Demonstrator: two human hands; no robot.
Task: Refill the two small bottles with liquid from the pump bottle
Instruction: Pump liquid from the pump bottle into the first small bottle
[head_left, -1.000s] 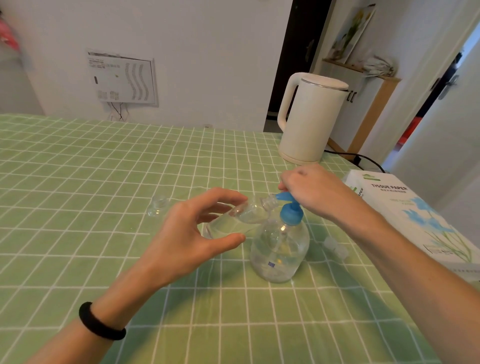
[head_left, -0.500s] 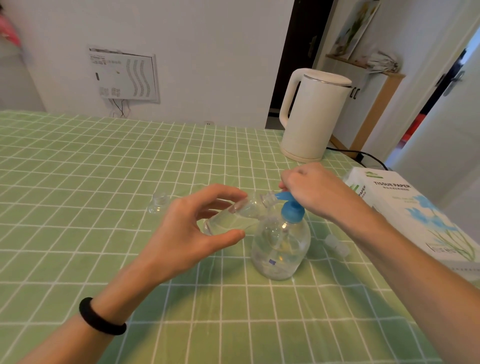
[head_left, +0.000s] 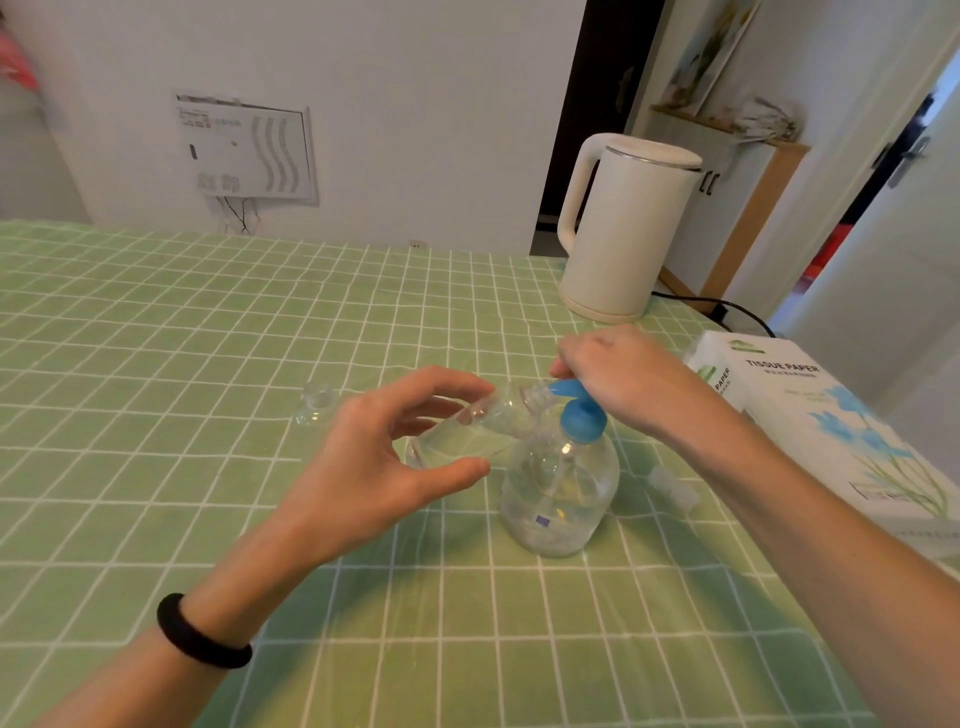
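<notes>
1. Head view: the left hand (head_left: 363, 467) grasps 1 small clear bottle (head_left: 467, 434), with the thumb under it and the fingers curled over its top.
2. The small bottle is held above the green checked tablecloth (head_left: 156, 364), tilted nearly flat. Its open mouth points right and meets the spout of the blue pump head (head_left: 582, 418). Clear liquid lies along its lower side.
3. The right hand (head_left: 623, 374) is clenched over the blue pump head, knuckles up; the fingertips are hidden.
4. The pump bottle (head_left: 558, 493) stands upright on the cloth, just right of the small bottle. It is clear-walled, and I cannot tell its liquid level.
5. 1 clear cap-like piece (head_left: 316, 402) sits on the cloth left of the left hand. 1 pale plastic piece (head_left: 675, 488) lies right of the pump bottle; I cannot tell whether it is a cap or a bottle.
6. A white kettle (head_left: 623, 228) stands at the far edge, and a tissue paper box (head_left: 831, 431) lies at right.
7. A black wristband (head_left: 200, 631) is on the left wrist.
</notes>
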